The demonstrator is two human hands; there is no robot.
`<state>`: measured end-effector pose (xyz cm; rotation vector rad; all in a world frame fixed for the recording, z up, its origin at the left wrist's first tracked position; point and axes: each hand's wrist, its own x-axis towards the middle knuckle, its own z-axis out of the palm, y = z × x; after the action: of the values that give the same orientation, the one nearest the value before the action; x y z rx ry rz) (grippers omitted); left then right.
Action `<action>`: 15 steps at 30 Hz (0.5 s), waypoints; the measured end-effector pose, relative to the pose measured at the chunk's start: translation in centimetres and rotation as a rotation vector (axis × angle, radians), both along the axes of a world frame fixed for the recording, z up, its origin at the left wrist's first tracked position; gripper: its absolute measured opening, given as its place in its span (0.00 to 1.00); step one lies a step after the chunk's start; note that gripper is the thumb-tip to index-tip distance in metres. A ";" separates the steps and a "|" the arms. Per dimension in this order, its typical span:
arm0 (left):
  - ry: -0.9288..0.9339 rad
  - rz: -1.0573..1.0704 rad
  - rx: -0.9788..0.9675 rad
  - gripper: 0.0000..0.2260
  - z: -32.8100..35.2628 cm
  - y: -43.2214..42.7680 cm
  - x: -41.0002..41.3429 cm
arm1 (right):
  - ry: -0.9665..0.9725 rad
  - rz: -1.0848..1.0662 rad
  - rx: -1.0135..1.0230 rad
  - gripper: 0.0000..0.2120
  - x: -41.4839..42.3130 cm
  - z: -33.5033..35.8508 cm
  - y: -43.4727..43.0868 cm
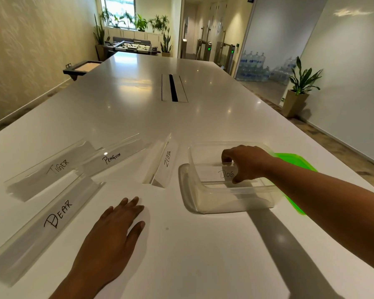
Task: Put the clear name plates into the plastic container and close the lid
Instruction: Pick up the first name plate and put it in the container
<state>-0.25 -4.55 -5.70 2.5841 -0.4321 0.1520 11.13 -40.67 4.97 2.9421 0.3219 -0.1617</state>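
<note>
A clear plastic container [194, 190] stands on the white table, its green lid [298, 164] lying behind and to its right. My right hand [246, 161] reaches into the container and pinches the clear name plate marked DOG [216, 175], which sits inside. My left hand [115, 229] rests flat on the table with straight fingers, holding nothing. Four more clear plates lie on the table to the left: ZEBRA [163, 162], PENGUIN [115, 157], TIGER [52, 169] and DEAR [50, 219].
The long white table [181, 255] has a dark cable slot [173, 88] in its middle. A black tray [81, 69] sits off the far left edge. A potted plant [298, 91] and water bottles [255, 67] stand on the floor at right.
</note>
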 end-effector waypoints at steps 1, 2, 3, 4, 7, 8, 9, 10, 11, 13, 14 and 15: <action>0.001 0.002 0.001 0.27 0.0 0.0 0.0 | 0.000 -0.001 -0.001 0.28 0.0 0.0 0.0; 0.003 0.002 -0.001 0.26 0.0 0.0 0.0 | 0.000 -0.002 -0.003 0.28 0.0 -0.1 0.0; 0.004 0.001 0.001 0.26 0.0 0.0 0.0 | 0.001 -0.006 -0.004 0.28 0.0 -0.1 0.0; 0.004 0.001 0.005 0.26 0.0 -0.1 0.0 | 0.003 -0.009 -0.006 0.27 0.1 -0.1 0.0; 0.003 0.001 0.003 0.27 0.0 -0.1 0.0 | 0.005 -0.011 -0.012 0.27 0.1 -0.2 0.0; 0.002 0.001 0.001 0.27 -0.1 -0.1 0.0 | 0.005 -0.010 -0.012 0.27 0.1 -0.2 0.0; -0.001 -0.001 0.002 0.27 -0.1 -0.1 0.0 | 0.006 -0.010 -0.008 0.26 0.2 -0.3 -0.1; -0.001 -0.003 0.002 0.27 -0.1 -0.1 0.0 | 0.008 -0.008 -0.001 0.26 0.2 -0.4 -0.2; 0.000 -0.003 0.001 0.27 -0.1 -0.1 0.0 | 0.011 -0.006 0.007 0.26 0.3 -0.4 -0.3; 0.007 -0.003 -0.005 0.27 0.0 -0.1 0.0 | 0.019 0.001 0.033 0.26 0.3 -0.5 -0.4; 0.010 -0.001 -0.009 0.27 0.0 -0.1 0.0 | 0.021 0.006 0.058 0.27 0.4 -0.4 -0.5; 0.012 0.000 -0.011 0.27 0.0 -0.1 0.0 | 0.021 0.010 0.099 0.29 0.4 -0.2 -0.5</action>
<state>-0.27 -4.66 -5.69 2.5731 -0.4254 0.1387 11.51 -41.16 4.76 3.0375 0.3582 -0.1801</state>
